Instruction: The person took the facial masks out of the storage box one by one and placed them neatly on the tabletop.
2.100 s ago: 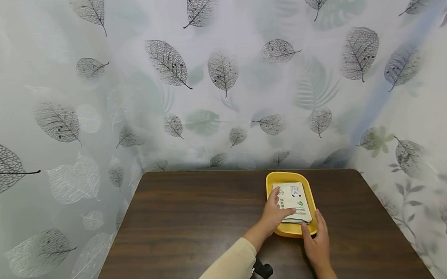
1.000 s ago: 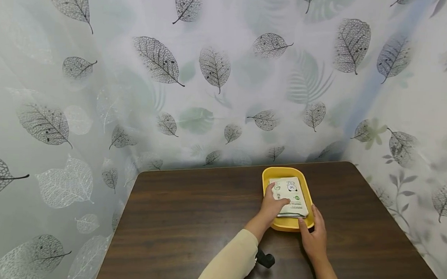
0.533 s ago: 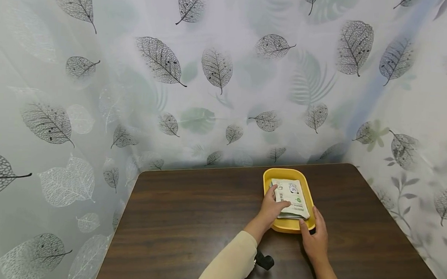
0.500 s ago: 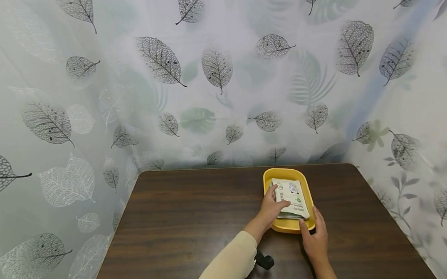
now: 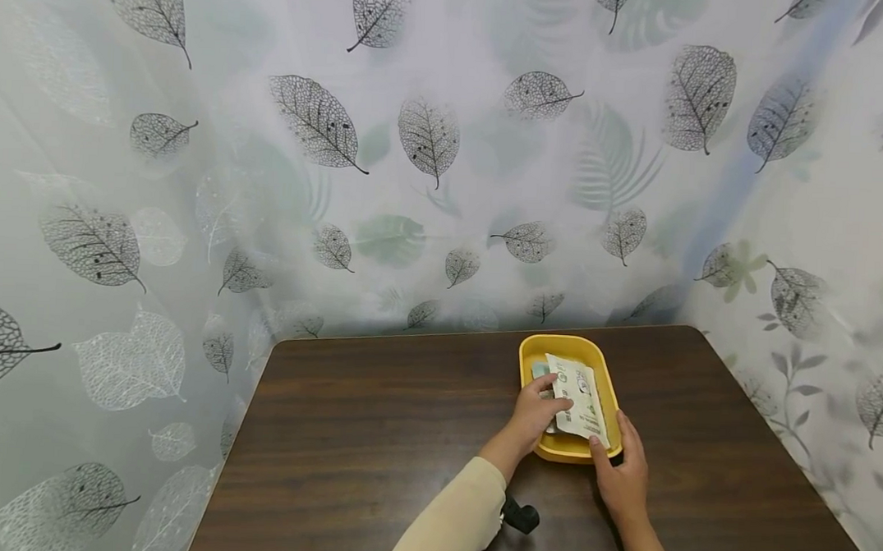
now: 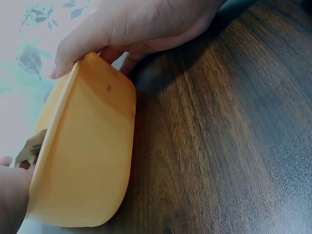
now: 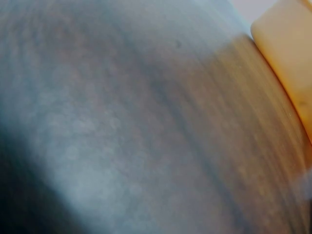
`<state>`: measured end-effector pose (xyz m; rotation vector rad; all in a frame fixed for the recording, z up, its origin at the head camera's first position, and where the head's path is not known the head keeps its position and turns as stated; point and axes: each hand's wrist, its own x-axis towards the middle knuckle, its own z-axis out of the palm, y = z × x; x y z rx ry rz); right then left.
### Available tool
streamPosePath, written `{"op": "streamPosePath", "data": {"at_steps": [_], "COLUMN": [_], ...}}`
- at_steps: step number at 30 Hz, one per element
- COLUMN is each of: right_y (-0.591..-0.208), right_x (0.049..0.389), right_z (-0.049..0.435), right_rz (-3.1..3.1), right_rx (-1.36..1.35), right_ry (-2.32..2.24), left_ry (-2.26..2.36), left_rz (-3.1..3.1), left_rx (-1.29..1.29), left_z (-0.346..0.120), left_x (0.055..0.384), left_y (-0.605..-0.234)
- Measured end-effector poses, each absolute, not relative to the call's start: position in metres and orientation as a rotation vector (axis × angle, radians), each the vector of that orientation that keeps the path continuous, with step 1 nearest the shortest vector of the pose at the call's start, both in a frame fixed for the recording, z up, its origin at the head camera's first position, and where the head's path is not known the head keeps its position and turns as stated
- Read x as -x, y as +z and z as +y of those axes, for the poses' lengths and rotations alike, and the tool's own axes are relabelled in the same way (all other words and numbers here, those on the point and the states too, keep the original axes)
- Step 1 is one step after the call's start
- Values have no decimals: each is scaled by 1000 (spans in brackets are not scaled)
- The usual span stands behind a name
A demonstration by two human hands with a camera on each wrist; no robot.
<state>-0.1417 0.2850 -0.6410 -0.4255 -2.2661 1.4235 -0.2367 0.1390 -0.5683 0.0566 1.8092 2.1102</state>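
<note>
While the left hand (image 5: 532,411) pinches its left edge between thumb and fingers, one flat, white, soft-looking packet with dark and green print (image 5: 587,409) sits in one yellow, rounded rectangular plastic tray (image 5: 567,455). Two hands are visible; the right hand (image 5: 624,472) grips the tray's near right corner, thumb over the rim and fingers outside. The tray stands toward the far right of one dark wood-grain counter (image 5: 368,437). Both packet and tray have their long axes running away from the person, far ends leaning left; the packet's small line drawing lies toward its far end. One pale blue-green piece (image 5: 539,368) shows beside the packet, mostly covered, so anything underneath cannot be counted. In the left wrist view, the packet is just a sliver beyond the rim; the right wrist view is blurred, the tray cut off at its edge.
</note>
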Motion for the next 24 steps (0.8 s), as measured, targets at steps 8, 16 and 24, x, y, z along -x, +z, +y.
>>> {"op": "streamPosePath", "data": {"at_steps": [8,16,24], "right_y": [-640,-639,-639], "right_x": [141,141,140], "right_z": [283,282,283], "right_rz": [-2266,-2264,-2276], "right_rx": [420,415,425], "right_ry": [1418,1407,1411], "left_ry": [2090,2162,2230], "left_rz": [1789,1763,1729], "left_rx": [-149,-91,-51], "left_z": [138,140,140], "left_x": [237,238,235], "left_y": [-572,-574,-572]}}
